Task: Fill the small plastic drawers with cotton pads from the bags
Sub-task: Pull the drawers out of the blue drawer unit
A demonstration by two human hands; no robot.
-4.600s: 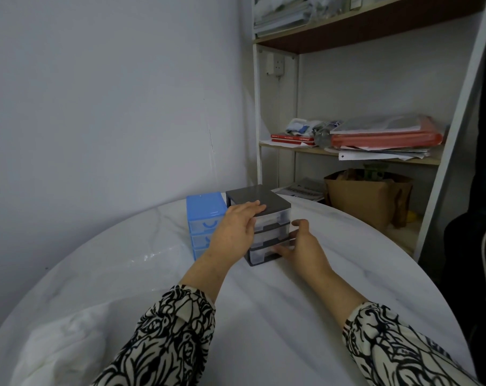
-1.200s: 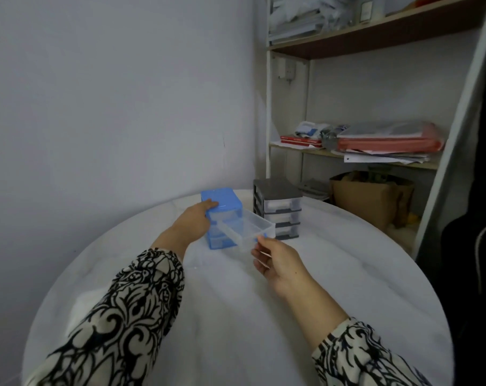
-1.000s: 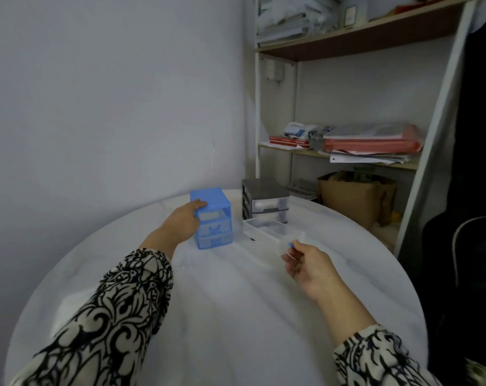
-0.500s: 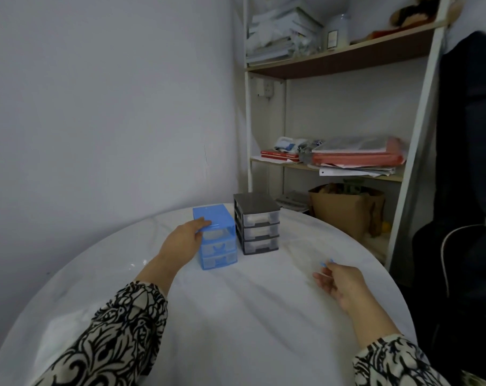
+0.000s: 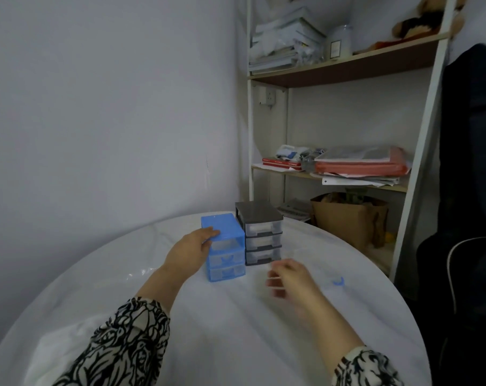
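Observation:
A blue three-slot drawer unit [image 5: 225,264] stands on the round white table [image 5: 236,335]; its top slot is empty. My left hand [image 5: 189,253] rests on it, fingers flat on the lid and palm against its left side. Touching its right side is a black-framed unit [image 5: 262,240] with three clear drawers pushed in. The clear drawer [image 5: 319,270] pulled from the blue unit lies on the table to the right, its blue handle [image 5: 338,282] facing right. My right hand [image 5: 289,277] hovers blurred in front of the black unit, fingers loosely curled, holding nothing.
A clear plastic bag [image 5: 141,274] lies at the table's left, and a white bag [image 5: 55,346] at the near left edge. Behind the table stands a shelf rack [image 5: 347,174] with papers and a brown paper bag [image 5: 347,221]. A dark bag [image 5: 464,246] is on the right.
My right hand set the clear drawer down at the right of the table, let go, and moved back left toward the units. My left hand stayed on the blue unit.

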